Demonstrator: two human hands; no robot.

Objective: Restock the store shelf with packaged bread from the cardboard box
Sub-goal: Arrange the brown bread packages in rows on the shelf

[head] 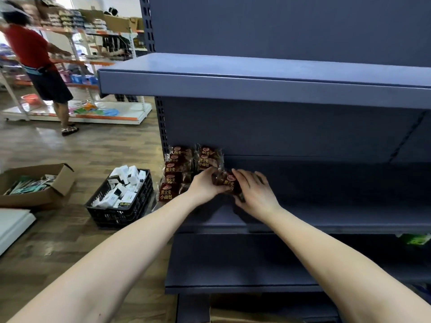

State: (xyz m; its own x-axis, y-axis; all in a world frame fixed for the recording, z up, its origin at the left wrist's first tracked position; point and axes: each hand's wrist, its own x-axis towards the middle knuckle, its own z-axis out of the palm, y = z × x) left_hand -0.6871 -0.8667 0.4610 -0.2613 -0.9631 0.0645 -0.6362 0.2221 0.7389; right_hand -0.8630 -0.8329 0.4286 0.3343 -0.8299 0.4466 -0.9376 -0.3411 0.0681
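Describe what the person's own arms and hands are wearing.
Both arms are bare: no sleeve shows on the left arm or right arm. The left hand and right hand wear no gloves; no watch, bracelet or ring shows.

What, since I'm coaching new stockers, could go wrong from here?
1. The left hand and right hand both grip the bread packet; the soft bread may get crushed.
2. Pushing it in could topple the upright packets beside it.
3. The frontmost packet sits near the shelf edge and might slip off.
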